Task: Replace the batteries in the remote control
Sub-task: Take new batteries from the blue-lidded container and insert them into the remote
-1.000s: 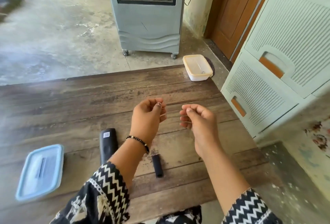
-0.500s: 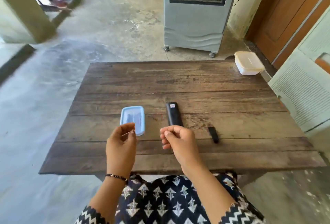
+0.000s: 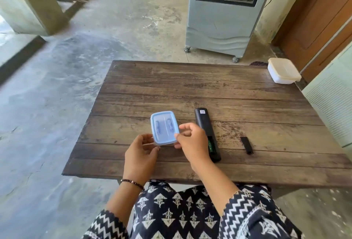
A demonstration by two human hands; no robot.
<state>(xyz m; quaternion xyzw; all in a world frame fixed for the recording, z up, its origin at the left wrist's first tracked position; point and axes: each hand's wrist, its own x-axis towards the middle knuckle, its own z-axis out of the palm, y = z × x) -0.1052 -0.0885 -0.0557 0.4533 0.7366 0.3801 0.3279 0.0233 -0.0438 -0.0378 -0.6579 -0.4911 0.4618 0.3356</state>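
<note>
Both our hands, pinching in mid-air half a second ago, are now closing on the blue-lidded box (image 3: 164, 127) near the table's (image 3: 190, 79) front edge, left hand (image 3: 141, 154) cupping its near corner, right hand (image 3: 192, 141) gripping its right side, and, with the remote control (image 3: 204, 124) lying open-backed just right of it and its cover (image 3: 246, 145) further right, we are risking the lid popping abruptly and the batteries inside rolling off that edge

Black remote control (image 3: 204, 124) face-down on table, battery bay open; detached cover (image 3: 246, 145) lies apart, to its right.

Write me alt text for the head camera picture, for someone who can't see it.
Both hands, left and right, grip a small blue-lidded box on a wooden table. Right of it lies a black remote with its battery bay open, the loose cover further right, and a white tub at the far corner.
</note>
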